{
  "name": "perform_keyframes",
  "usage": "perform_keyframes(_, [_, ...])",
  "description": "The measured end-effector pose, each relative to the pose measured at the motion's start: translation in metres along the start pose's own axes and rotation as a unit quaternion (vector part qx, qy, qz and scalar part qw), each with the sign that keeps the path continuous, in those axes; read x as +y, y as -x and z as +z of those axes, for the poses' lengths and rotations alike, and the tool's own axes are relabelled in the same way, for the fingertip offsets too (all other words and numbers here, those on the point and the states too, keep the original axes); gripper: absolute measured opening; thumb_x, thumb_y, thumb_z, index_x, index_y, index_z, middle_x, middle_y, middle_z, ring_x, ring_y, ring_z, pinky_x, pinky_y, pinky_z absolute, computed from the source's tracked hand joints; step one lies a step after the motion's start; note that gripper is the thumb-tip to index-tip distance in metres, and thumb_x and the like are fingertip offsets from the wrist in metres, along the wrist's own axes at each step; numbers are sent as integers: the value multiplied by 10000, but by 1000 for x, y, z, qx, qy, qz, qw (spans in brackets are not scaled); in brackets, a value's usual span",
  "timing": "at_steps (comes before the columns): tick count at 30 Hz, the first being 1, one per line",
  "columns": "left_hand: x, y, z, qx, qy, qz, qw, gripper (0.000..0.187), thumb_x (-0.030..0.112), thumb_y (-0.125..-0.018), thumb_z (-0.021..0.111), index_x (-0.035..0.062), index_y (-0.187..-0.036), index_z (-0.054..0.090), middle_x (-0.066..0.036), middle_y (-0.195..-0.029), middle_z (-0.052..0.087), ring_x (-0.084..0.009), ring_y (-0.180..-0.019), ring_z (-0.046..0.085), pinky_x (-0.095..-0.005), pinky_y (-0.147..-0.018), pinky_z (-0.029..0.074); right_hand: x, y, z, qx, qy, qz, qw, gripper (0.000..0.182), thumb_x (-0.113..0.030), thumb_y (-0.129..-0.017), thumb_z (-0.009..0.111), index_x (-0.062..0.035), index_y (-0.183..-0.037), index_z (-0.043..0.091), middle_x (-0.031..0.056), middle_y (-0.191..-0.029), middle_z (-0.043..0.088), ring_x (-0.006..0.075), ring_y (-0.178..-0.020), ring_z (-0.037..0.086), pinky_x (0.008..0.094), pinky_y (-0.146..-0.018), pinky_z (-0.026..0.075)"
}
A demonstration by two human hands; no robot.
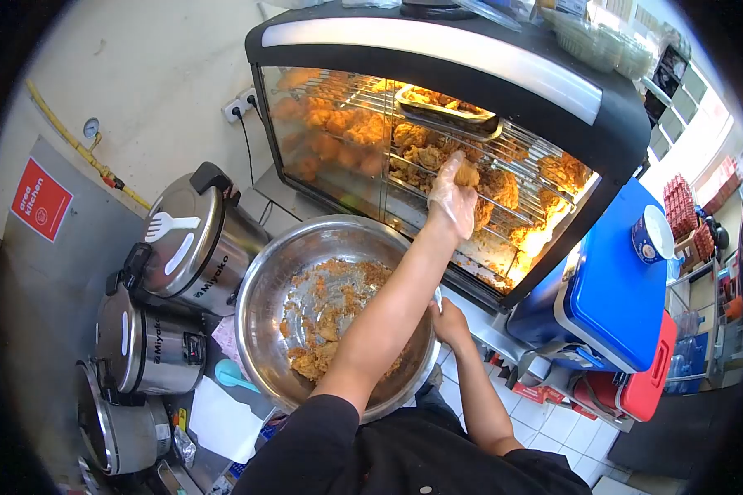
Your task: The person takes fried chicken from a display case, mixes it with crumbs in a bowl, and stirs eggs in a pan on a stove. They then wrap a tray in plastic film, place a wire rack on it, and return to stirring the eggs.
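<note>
My left hand, in a clear plastic glove, reaches through the open side of a lit glass food warmer. Its fingers are closed on a piece of fried chicken above the wire rack. More fried chicken lies around it on the rack. My right hand grips the right rim of a large steel bowl, with its thumb up at the edge. Inside the bowl are crumbs and a few brown fried pieces, partly hidden by my left forearm.
Steel rice cookers stand left of the bowl, one with a white rice paddle on it. A metal tray sits on the warmer's upper rack. To the right are a blue cooler box and a red one.
</note>
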State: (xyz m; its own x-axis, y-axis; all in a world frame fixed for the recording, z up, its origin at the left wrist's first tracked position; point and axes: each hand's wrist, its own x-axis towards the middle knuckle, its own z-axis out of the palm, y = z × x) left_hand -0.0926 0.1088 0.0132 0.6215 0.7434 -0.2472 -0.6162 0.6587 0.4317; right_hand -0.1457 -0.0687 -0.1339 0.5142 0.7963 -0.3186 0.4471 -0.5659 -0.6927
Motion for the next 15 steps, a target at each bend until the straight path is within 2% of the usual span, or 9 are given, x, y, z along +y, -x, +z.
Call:
perform_keyframes(2, [11,19,9,32,23,-21,999,385,303,-882,662,73,-1171,552,-74,-1058,609,-192,-879,591,-298,-740,538,4,-1,5,4,0,1,1000,448,-385,-960,470,29,-1089,580,312,-1012,631,455,-986,607,488,-866,470])
perform_keyframes(3, [9,22,-7,-53,18,9,998,462,318,-879,670,79,-1250,532,-109,-1104,602,-215,-912,599,-315,-819,536,6,1,7,8,-11,-8,1000,447,-387,-960,471,28,-1086,581,307,-1000,635,453,-980,611,488,-860,473])
perform_keyframes(6, [14,20,-36,-69,-49,-26,996,458,313,-873,680,94,-1250,539,-113,-1140,595,-228,-957,607,-325,-851,524,7,-5,8,15,-8,-19,1000,445,-393,-958,480,21,-1082,583,298,-969,644,447,-947,622,474,-826,485])
perform_keyframes(8, [21,33,-48,0,-86,-15,996,419,260,-846,719,91,-1197,566,-78,-1082,627,-210,-927,635,-323,-836,515,5,-3,5,19,-6,-12,1000,449,-407,-956,482,20,-1055,583,299,-943,643,444,-923,627,474,-805,484])
perform_keyframes(10, [34,45,-86,4,-206,1,979,464,253,-841,727,69,-1228,549,-91,-1109,615,-206,-970,621,-313,-844,506,4,-4,5,19,4,-11,1000,455,-388,-956,478,28,-1106,582,314,-985,633,465,-976,604,500,-858,467])
perform_keyframes(11, [35,55,-113,34,-227,19,973,475,252,-840,727,62,-1236,547,-85,-1164,592,-201,-1030,592,-322,-846,500,2,-3,2,-4,3,4,1000,457,-398,-955,482,19,-1111,584,310,-984,634,462,-970,608,495,-842,472])
perform_keyframes(12, [47,76,-131,25,-283,25,958,608,314,-842,723,30,-1317,472,-150,-1285,537,-229,-1083,571,-336,-932,466,2,-3,2,-23,-26,20,999,461,-400,-960,472,21,-1112,582,313,-987,633,461,-967,610,488,-828,475])
perform_keyframes(14, [84,131,-149,123,-513,-19,849,754,396,-828,720,22,-1397,397,-200,-1403,452,-322,-1243,491,-410,-1034,400,5,-4,3,-3,-13,-19,1000,455,-398,-962,470,27,-1080,581,313,-966,632,464,-945,611,491,-815,474])
perform_keyframes(15, [94,138,-192,153,-586,-30,795,822,438,-818,716,17,-1425,355,-221,-1435,409,-340,-1296,436,-417,-1065,366,6,-5,4,-6,-16,-17,1000,455,-398,-962,470,27,-1080,581,313,-966,632,464,-945,611,491,-815,474])
